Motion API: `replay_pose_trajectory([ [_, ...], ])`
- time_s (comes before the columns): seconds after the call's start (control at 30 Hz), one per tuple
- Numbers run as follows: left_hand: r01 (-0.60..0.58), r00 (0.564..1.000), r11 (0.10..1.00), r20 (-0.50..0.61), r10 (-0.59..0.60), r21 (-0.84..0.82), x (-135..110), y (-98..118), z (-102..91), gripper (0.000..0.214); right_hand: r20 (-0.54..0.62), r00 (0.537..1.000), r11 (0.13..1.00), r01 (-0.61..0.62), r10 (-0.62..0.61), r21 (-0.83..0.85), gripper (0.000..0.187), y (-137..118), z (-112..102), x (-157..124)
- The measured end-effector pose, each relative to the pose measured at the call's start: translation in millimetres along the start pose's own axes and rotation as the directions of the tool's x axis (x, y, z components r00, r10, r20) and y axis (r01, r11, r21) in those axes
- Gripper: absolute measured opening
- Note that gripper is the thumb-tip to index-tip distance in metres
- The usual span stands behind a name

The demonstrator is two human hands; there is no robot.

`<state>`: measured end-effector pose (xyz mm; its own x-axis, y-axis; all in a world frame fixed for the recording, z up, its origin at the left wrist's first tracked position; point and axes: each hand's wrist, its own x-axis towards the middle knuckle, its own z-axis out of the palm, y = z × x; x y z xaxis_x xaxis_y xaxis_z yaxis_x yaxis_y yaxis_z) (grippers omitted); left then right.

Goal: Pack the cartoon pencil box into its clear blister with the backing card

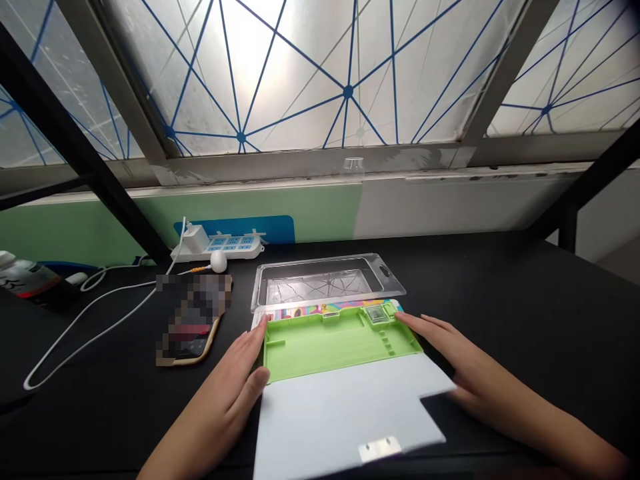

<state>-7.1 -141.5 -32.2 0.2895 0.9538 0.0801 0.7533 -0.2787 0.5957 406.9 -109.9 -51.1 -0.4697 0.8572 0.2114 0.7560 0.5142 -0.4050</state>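
A light green plastic pencil case [320, 350] lies opened out in front of me, its shallow tray facing up. Small ridges, slots and a little clear window show along its far and right sides. From its near edge a white flap [340, 413] folds out toward me, with a notch at the right and a shiny metal plate [380, 449]. My left hand [239, 380] holds the case's left edge, thumb by the near corner. On the opposite side, my right hand [445, 347] holds the far right corner with its fingertips; its thumb is hidden.
Behind the case lies a clear plastic packaging shell [327, 280] on the black table [525, 320]. To the left are a phone [193, 323], a looping white cable [95, 310], a power strip [233, 247] and a bottle [30, 277]. A window stands beyond.
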Motion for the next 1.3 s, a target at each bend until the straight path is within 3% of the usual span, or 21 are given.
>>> replay_pose_trajectory([
  [0.17, 0.049, 0.998, 0.99, 0.039, -0.045, -0.129, -6, -7, -1.5, 0.084, -0.038, 0.996, 0.994, -0.082, 0.085, 0.07, 0.058, -6, -2, 5],
  [0.27, 0.021, 1.0, 0.986, 0.02, -0.018, -0.167, -4, -7, -0.2, 0.097, -0.068, 0.99, 0.988, -0.113, 0.121, 0.103, 0.051, -9, -4, 6],
  [0.43, 0.046, 0.999, 0.996, -0.011, -0.047, -0.082, 1, -2, 4.0, 0.093, -0.098, 0.984, 0.986, -0.143, 0.152, 0.089, 0.06, -12, -2, 8],
  [0.53, 0.047, 0.998, 0.999, -0.042, -0.047, -0.003, 3, -1, 6.1, 0.094, -0.141, 0.986, 0.996, -0.084, 0.085, 0.01, 0.062, -12, 2, 9],
  [0.6, -0.016, 0.995, 0.997, -0.093, 0.024, 0.077, 3, -1, 6.5, 0.089, -0.185, 0.982, 0.998, 0.019, -0.03, -0.058, 0.062, -11, 5, 9],
  [0.7, -0.187, 0.962, 0.957, -0.158, 0.225, 0.223, 4, -1, 5.4, 0.08, -0.242, 0.949, 0.976, 0.173, -0.2, -0.131, 0.059, -9, 6, 6],
  [0.83, -0.325, 0.89, 0.895, -0.221, 0.399, 0.306, 9, 5, 0.9, 0.079, -0.308, 0.922, 0.972, 0.218, -0.235, -0.088, 0.057, -12, -3, 6],
  [0.93, -0.318, 0.887, 0.891, -0.229, 0.4, 0.323, 25, 13, -5.9, 0.083, -0.353, 0.914, 0.979, 0.197, -0.2, -0.047, 0.056, -15, -16, 17],
  [1.17, -0.176, 0.958, 0.915, -0.152, 0.244, 0.362, 89, 41, -36.8, 0.075, -0.375, 0.923, 0.989, 0.127, -0.087, 0.082, 0.049, -2, -44, 76],
  [1.3, -0.117, 0.972, 0.913, -0.143, 0.186, 0.391, 110, 39, -43.3, 0.077, -0.351, 0.936, 0.991, 0.064, -0.018, 0.121, 0.053, 4, -45, 101],
])
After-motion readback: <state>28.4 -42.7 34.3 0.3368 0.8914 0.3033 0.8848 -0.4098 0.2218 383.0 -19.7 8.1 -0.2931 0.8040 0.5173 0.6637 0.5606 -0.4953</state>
